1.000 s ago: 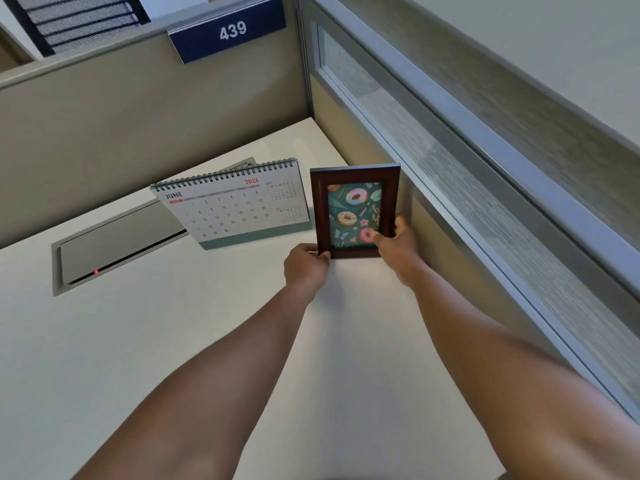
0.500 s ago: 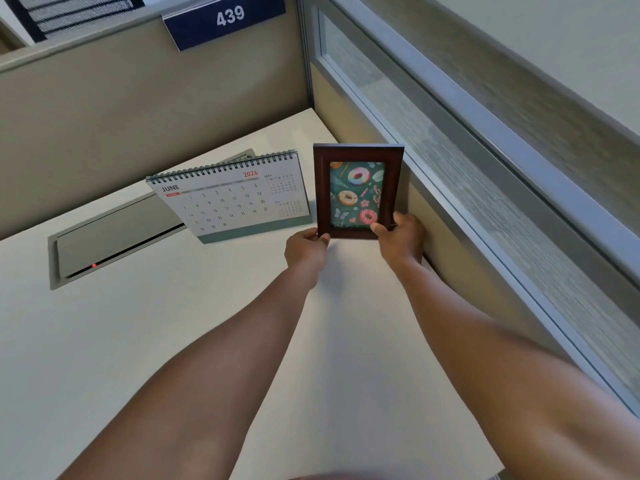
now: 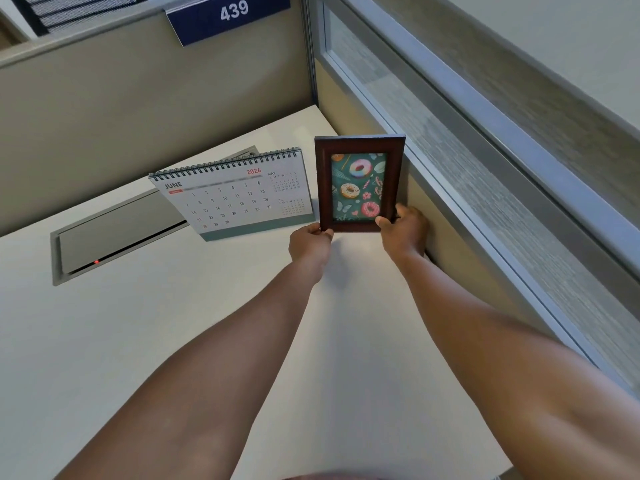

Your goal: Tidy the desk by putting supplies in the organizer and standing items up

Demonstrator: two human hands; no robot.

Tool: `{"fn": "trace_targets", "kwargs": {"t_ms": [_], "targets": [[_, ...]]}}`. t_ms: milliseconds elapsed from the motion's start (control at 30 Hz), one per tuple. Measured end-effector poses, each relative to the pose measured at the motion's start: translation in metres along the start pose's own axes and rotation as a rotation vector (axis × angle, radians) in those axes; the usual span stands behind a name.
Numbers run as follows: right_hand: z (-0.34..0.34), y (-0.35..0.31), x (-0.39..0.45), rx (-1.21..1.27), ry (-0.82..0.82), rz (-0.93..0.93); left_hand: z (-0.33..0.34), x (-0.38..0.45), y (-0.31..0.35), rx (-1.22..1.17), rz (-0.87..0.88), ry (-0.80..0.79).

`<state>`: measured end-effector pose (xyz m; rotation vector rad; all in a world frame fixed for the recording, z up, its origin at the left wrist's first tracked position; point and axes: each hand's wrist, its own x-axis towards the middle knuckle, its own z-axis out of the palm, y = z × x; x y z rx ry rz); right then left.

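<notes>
Both hands hold the frame upright at the desk's far right corner. The left hand pinches its bottom left corner; the right hand grasps the bottom right, thumb on the front, fingers behind. Whether the frame's base touches the desk, I cannot tell. Just left of the left grip stands a calendar showing JUNE 2026. The partition is beside the right grip.

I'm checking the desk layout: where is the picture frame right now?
The picture frame stands upright at the desk's far right, against the partition, just right of the desk calendar, with the left hand and right hand holding its bottom corners.
</notes>
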<state>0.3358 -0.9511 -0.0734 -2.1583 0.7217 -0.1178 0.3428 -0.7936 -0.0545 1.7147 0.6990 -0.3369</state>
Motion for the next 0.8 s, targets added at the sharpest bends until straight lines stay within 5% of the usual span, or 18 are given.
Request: {"fn": "trace_targets", "kwargs": {"t_ms": [800], "targets": [[0.006,-0.002,-0.012,0.002,0.017,0.024,-0.005,0.002,-0.005,0.006,-0.049,-0.012]]}}
